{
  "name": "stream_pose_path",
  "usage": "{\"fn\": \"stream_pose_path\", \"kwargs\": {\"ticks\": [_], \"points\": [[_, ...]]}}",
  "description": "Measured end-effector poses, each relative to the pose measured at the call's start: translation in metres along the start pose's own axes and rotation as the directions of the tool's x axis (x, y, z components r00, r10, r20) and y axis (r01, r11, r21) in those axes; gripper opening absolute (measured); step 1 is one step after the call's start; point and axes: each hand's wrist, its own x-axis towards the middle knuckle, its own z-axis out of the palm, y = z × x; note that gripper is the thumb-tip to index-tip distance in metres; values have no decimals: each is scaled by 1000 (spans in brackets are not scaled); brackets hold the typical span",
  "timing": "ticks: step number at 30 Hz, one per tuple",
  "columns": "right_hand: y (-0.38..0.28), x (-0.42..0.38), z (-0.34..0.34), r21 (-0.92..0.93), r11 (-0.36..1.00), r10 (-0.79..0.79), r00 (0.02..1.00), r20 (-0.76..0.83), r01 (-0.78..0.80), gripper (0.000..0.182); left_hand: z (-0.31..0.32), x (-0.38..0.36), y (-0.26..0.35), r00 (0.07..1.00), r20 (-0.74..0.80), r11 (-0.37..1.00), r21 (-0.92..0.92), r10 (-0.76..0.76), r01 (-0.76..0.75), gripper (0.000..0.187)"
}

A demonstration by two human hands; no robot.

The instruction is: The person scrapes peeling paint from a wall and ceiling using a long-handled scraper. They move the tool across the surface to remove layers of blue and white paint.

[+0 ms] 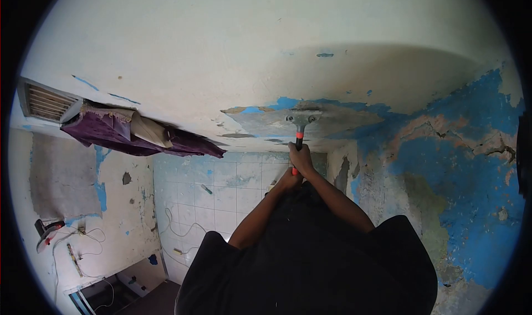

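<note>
Both of my hands are closed around the red and black handle of a scraper [299,133]. My right hand [302,160] grips higher up, nearer the grey metal head. Lower down, my left hand [290,180] holds the handle's end. The scraper's wide head lies against the wall [260,49], at a patch of exposed grey plaster [260,122]. Blue paint and peeling edges of the cream coat border this patch.
A purple cloth [111,132] hangs by a vent [50,103] at the left. Blue, cracked wall [471,176] stands at the right. Cables and a trowel-like tool [206,188] lie on the tiled floor [221,210]. A red and black power tool [49,232] is at the lower left.
</note>
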Motion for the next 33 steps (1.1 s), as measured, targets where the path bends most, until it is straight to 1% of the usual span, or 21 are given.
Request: {"fn": "stream_pose_path", "kwargs": {"ticks": [1, 2, 4, 5, 7, 8, 10, 11, 13, 14, 16, 19, 20, 22, 23, 25, 26, 28, 29, 31, 33], "points": [[-3, -2, -1, -22, 999, -28, 1000, -8, 28, 43, 1, 4, -5, 998, -30, 997, 45, 61, -60, 24], [-7, -4, -1, -43, 998, -55, 998, -16, 55, 43, 3, 5, -10, 995, -30, 995, -21, 100, -101, 24], [-3, 0, 1, -53, 998, -41, 999, -19, 40, 43, 11, -2, -13, 984, -29, 972, -154, 174, -177, 25], [1, -1, 2, -61, 998, -31, 999, -16, 30, 43, 12, -2, -13, 993, -28, 987, -115, 114, -116, 25], [10, 1, 6, 21, 999, -29, 1000, 7, 28, 42, 3, 0, -7, 999, -39, 1000, -25, 0, -1, 26], [12, 5, 7, 63, 997, -34, 999, 14, 33, 42, 1, -3, -5, 998, -49, 999, -20, 33, -34, 26], [-7, -4, 4, 89, 996, -17, 999, 49, 12, 42, 3, -10, 7, 993, -63, 994, -14, 103, -104, 28], [-14, -9, 2, 104, 995, -4, 998, 65, -3, 42, 2, -12, 10, 997, -58, 999, -2, 50, -50, 28], [-4, -1, 8, 107, 994, 4, 998, 56, -10, 43, -3, -14, 12, 997, -57, 998, 28, -58, 59, 29], [2, 0, 11, 110, 994, 11, 999, 52, -17, 43, -4, -16, 12, 994, -82, 997, 23, -73, 75, 28], [-12, -10, 8, 120, 992, 27, 997, 77, -36, 43, -3, -17, 15, 987, -123, 995, 6, -101, 103, 28], [-15, -9, 7, 138, 988, 59, 993, 98, -72, 43, -1, -25, 15, 992, -123, 996, 90, 34, -23, 28], [-12, -9, 7, 144, 985, 75, 992, 105, -90, 42, -3, -24, 15, 994, -107, 997, 66, -30, 37, 29], [-3, -4, 12, 112, 991, 62, 994, 88, -71, 43, -7, -29, 35, 985, -72, 987, 26, -157, 159, 30], [1, -1, 13, 96, 994, 51, 996, 76, -58, 43, -5, -36, 43, 985, -103, 987, 69, -136, 143, 31], [-8, -6, 9, 102, 993, 51, 992, 112, -63, 43, -4, -43, 61, 984, -163, 983, 158, -73, 99, 31], [-11, -9, 7, 104, 992, 56, 990, 127, -69, 43, -4, -38, 49, 989, -139, 988, 138, -49, 68, 31], [-8, -6, 12, 113, 993, 36, 997, 72, -44, 44, -8, -25, 11, 995, -95, 995, 96, -5, 14, 31], [-7, -6, 16, 120, 992, 25, 999, 47, -31, 44, -9, -22, 8, 995, -96, 995, 85, -36, 44, 31], [-8, -8, 15, 128, 991, 16, 998, 61, -24, 44, -11, -17, 11, 991, -102, 993, 63, -90, 97, 31], [-16, -6, 14, 135, 990, 19, 996, 89, -31, 44, -7, -29, 17, 985, -155, 995, 83, 71, -59, 31]]}}
